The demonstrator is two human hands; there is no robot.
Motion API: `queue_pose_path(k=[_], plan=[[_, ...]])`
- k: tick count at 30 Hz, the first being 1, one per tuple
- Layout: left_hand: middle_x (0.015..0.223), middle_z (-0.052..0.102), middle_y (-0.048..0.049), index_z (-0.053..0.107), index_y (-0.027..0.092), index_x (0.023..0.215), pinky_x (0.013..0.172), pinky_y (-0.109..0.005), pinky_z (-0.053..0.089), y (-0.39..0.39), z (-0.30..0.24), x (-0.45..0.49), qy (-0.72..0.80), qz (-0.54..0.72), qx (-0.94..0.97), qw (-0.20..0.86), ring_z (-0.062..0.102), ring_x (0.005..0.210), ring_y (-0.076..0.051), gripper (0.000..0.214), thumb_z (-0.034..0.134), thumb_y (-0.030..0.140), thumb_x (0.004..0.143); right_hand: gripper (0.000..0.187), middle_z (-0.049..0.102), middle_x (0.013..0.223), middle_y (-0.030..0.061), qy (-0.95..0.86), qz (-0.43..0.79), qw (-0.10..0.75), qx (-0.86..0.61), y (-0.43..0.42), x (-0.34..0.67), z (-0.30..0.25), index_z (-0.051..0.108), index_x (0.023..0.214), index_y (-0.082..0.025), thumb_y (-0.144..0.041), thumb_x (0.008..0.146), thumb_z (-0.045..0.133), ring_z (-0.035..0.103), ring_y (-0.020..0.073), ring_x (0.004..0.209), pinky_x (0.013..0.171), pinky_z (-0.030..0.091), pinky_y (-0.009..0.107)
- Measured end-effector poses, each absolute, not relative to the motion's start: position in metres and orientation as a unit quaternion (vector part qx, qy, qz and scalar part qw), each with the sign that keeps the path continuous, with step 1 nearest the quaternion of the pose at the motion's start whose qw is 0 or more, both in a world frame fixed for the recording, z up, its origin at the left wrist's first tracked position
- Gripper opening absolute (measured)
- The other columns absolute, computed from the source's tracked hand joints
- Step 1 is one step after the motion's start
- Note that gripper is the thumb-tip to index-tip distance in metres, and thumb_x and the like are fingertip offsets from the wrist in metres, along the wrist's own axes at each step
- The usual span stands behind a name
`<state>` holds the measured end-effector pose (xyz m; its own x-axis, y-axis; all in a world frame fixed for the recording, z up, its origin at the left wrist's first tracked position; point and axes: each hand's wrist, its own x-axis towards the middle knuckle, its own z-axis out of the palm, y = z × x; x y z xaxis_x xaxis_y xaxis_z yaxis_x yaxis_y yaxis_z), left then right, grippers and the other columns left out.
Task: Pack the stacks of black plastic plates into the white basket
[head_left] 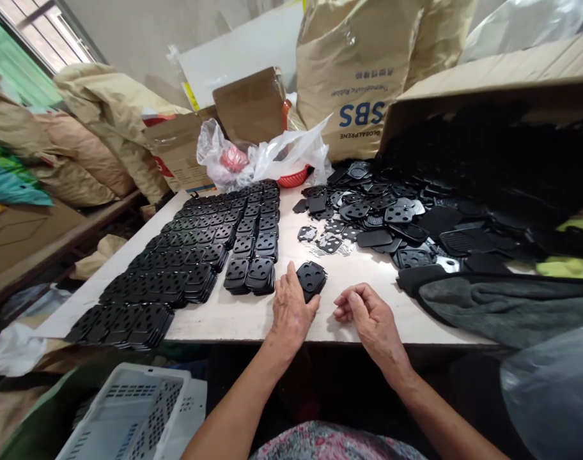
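A small stack of black square rubber pads with holes rests on the white table near its front edge. My left hand is wrapped round the stack's left side, fingers and thumb closed on it. Just to the right, my right hand rests on the table with its fingers curled loosely inward and nothing visible in them. Neat rows of stacked black pads fill the table's left half. A loose heap of black pads spills from a tipped cardboard box at the right.
A grey cloth lies at the right front. Behind stand a tan SBS sack, a red basket with clear plastic bags, and cardboard boxes. A white plastic crate sits below the table's left front. Sacks pile up at the far left.
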<state>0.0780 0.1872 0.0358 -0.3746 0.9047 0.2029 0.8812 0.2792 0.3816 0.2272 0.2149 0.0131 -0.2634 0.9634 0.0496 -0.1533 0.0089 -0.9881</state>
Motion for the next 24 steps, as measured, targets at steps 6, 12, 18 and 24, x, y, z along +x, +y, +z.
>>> queue_pose_path(k=[6, 12, 18, 24], plan=[[0.125, 0.058, -0.023, 0.028, 0.001, 0.146, 0.105, -0.045, 0.041, 0.199, 0.027, 0.079, 0.82, 0.222, 0.527, -0.019, 0.054, 0.119, -0.032, 0.082, 0.07, 0.024, 0.079, 0.041, 0.068, 0.095, 0.0075, -0.519, 0.61, 0.452, -0.393, 0.223, 0.221, 0.013, 0.055, 0.091, -0.02, -0.06, 0.086, 0.057, 0.069, 0.0189, 0.076, 0.063, 0.059, 0.032], [0.123, 0.06, -0.0245, 0.029, -0.001, 0.145, 0.106, -0.047, 0.041, 0.204, 0.027, 0.077, 0.824, 0.234, 0.516, -0.026, 0.056, 0.116, -0.033, 0.085, 0.073, 0.027, 0.078, 0.021, 0.068, 0.092, 0.0078, -0.744, 0.385, 0.379, -0.395, 0.235, 0.211, 0.021, 0.06, 0.099, -0.022, -0.034, 0.092, 0.045, 0.065, 0.0236, 0.086, 0.079, 0.052, 0.041], [0.128, 0.058, -0.023, 0.021, 0.005, 0.149, 0.106, -0.045, 0.042, 0.184, 0.022, 0.072, 0.797, 0.276, 0.537, -0.012, 0.055, 0.121, -0.031, 0.093, 0.075, 0.025, 0.077, 0.02, 0.07, 0.097, 0.0101, -0.863, 0.185, 0.333, -0.331, 0.246, 0.206, 0.015, 0.061, 0.092, -0.021, -0.024, 0.093, 0.041, 0.059, 0.0301, 0.101, 0.084, 0.044, 0.046], [0.13, 0.057, -0.022, 0.014, 0.01, 0.152, 0.102, -0.048, 0.045, 0.165, 0.008, 0.068, 0.776, 0.297, 0.554, -0.056, 0.057, 0.119, -0.033, 0.093, 0.072, 0.024, 0.081, 0.022, 0.074, 0.099, 0.006, -0.901, 0.121, 0.279, -0.309, 0.26, 0.207, 0.007, 0.064, 0.089, -0.021, -0.022, 0.097, 0.043, 0.059, 0.0292, 0.108, 0.083, 0.04, 0.041]])
